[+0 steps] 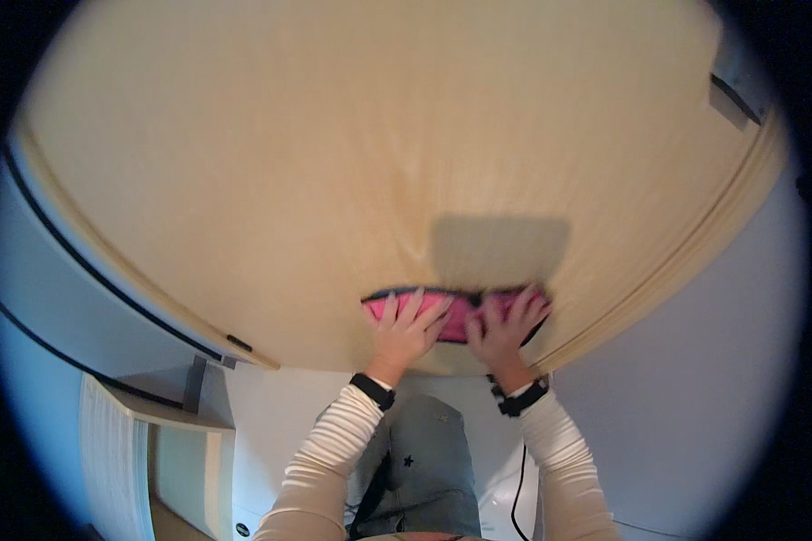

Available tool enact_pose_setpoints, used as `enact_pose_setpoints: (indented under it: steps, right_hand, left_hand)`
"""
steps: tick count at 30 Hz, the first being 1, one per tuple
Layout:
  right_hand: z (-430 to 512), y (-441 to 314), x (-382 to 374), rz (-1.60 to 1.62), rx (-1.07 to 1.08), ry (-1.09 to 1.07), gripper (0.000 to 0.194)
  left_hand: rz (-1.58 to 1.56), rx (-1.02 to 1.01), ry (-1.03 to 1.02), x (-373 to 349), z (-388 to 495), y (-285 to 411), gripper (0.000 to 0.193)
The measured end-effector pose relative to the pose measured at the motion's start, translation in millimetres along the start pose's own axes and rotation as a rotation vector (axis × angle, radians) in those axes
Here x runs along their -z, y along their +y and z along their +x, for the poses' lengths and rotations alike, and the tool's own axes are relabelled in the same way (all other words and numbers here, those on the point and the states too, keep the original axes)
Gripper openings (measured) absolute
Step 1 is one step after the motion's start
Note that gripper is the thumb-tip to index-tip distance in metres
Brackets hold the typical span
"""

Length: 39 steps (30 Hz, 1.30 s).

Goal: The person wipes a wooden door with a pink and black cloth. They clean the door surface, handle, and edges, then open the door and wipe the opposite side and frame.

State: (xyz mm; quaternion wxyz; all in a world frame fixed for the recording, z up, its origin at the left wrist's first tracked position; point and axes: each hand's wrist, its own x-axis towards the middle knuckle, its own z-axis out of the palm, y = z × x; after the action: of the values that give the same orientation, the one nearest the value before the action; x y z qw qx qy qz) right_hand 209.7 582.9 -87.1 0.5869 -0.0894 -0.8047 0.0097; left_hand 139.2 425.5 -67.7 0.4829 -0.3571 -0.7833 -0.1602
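A pink fabric item with dark edging (455, 327), perhaps a folded pouch, lies near the front edge of a light wooden table (277, 169). My left hand (406, 331) rests on its left part with the fingers spread. On the right part lies my right hand (506, 331), slightly blurred, its fingers also apart. Both palms face down. Whether the fingers grip the fabric cannot be told. Each wrist wears a black band below the hand.
A grey object (741, 74) stands at the table's far right corner. Below left is an open wooden cabinet or shelf unit (186, 466). A black cable (520, 487) hangs beside my right forearm. A pale wall or panel (670, 379) borders the right side.
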Motion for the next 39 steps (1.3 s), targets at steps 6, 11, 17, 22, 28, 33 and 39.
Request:
enact_pose_setpoints:
  steps: [6, 11, 17, 22, 28, 33, 39]
  right_hand:
    - [-9.2, -57.0, -9.6, 0.078, 0.075, -0.235, 0.047]
    - [154.1, -136.8, 22.6, 0.062, -0.001, -0.077, 0.046]
    - [38.2, -196.0, -60.1, 0.027, 0.356, -0.216, 0.043]
    - [-11.1, -229.0, -77.9, 0.190, 0.377, -0.273, 0.049]
    - [134.2, -307.1, -68.0, 0.220, 0.271, -0.363, 0.043]
    - [117.3, -354.8, -100.1, 0.185, 0.452, -0.211, 0.045]
    - [-10.0, -342.6, -131.2, 0.302, 0.683, -0.582, 0.053]
  left_hand:
    - [-0.063, 0.112, -0.063, 12.9, -20.8, -54.7, 0.026]
    - [-0.074, 0.154, 0.300, 86.4, 110.4, -112.5, 0.040]
    - [-0.006, 0.239, 0.192, 35.9, -15.3, -198.5, 0.028]
    - [-0.133, 0.485, -0.072, 33.1, -94.0, -227.8, 0.025]
    - [-0.078, 0.458, 0.292, 84.4, 42.6, -319.7, 0.037]
    - [-0.093, 0.332, 0.356, 93.9, 10.7, -358.1, 0.053]
    - [-0.506, 0.996, 0.059, 57.4, -132.3, -307.9, 0.078]
